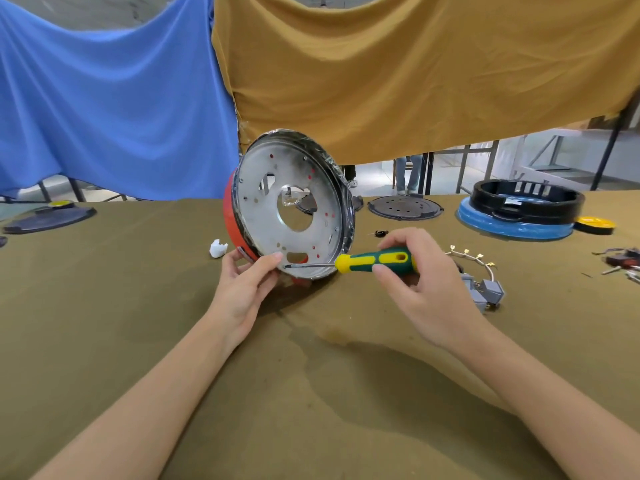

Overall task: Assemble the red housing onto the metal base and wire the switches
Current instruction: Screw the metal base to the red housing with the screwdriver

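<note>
While the metal base [294,206] stands tilted on its edge near the middle of the table [138,306], its open face turned toward the person, the red housing [232,221] shows as a band behind its left rim. The left hand [242,289] grasps the lower left rim, thumb on the inner face and fingers curled behind the red part. The right hand [422,282] is wrapped around the green and yellow handle of a screwdriver [374,262], whose thin shaft runs level to the left, its tip touching the base's inner face low down, just beside the left thumb. Just behind the right hand lie grey switches [485,291] with a white wire carrying brass terminals. A small white piece [218,248] sits to the left of the housing. Toward the far right edge rests a black ring [526,202] on a blue disc [512,225].
</note>
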Tool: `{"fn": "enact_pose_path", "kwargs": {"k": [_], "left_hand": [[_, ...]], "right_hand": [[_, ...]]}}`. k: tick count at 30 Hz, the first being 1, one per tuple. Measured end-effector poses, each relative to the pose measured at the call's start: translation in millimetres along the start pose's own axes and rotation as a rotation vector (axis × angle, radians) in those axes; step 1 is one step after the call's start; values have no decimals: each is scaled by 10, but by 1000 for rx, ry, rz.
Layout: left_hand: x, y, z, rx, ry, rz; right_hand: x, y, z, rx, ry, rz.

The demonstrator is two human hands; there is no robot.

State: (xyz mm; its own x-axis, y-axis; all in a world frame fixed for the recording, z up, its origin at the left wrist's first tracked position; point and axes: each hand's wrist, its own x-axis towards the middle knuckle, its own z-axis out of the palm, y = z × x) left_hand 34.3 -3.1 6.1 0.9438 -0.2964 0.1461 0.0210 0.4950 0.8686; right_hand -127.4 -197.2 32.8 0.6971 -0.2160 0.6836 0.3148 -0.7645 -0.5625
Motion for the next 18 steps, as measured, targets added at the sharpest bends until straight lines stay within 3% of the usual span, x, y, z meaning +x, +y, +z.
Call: {"fn": "enact_pose_path", "kwargs": {"k": [3,6,14,18], "left_hand": [[-5,-11,6,34,-19,16],[-21,-16,25,89,-43,46],[-8,-3,10,5,-17,10],[-8,-15,15,51,-44,30]], "right_hand": [[17,-6,-1,-165,139,-2],[-4,-17,34,-287,131,35],[-6,-8,25,-17,-19,-44],[14,-11,28,-159,121,-43]]}}
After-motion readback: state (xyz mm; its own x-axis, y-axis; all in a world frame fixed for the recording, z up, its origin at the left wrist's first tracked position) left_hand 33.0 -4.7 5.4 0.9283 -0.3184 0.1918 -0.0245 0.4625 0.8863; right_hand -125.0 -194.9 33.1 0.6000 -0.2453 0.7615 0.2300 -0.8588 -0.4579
